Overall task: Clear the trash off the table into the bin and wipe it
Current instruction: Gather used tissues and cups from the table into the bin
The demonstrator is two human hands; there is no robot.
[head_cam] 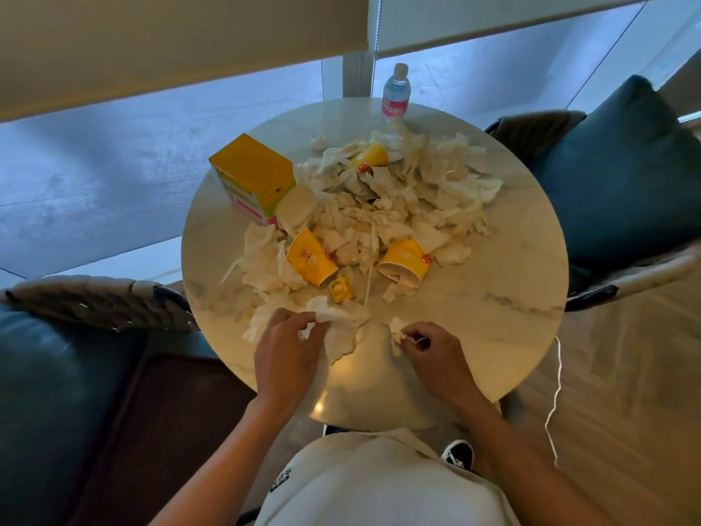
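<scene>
A: White crumpled tissue (337, 328) is what the left hand (282, 358) grips, fingers curled round a wad at the near edge of the round marble-look table (493, 317).

B: And the right hand (436, 354)?

A: It pinches a smaller scrap of tissue (396, 332) between thumb and fingertips, just right of the left hand's wad.

B: Where's the rest of the trash?

A: Beyond both hands, toward the window. A heap of used tissues (379, 210) covers the middle of the table. Three yellow paper cups lie tipped over in it: one (309, 258) just past the left hand, one (404, 261) past the right hand, one (370, 157) far back. A small yellow wrapper (341, 288) sits between the two near cups. A yellow box (252, 176) stands far left of the heap, and a water bottle (395, 93) stands upright at the far rim.

B: The bin?

A: Not in view, so I cannot say where it stands.

B: What might go wrong?

A: The tissue is light and loose. I'd guess pieces could drop off the near rim onto the floor while being carried. Dragging an armful could roll a tipped cup off the table, or knock the bottle. Any dregs in the cups would smear the top before wiping.
</scene>
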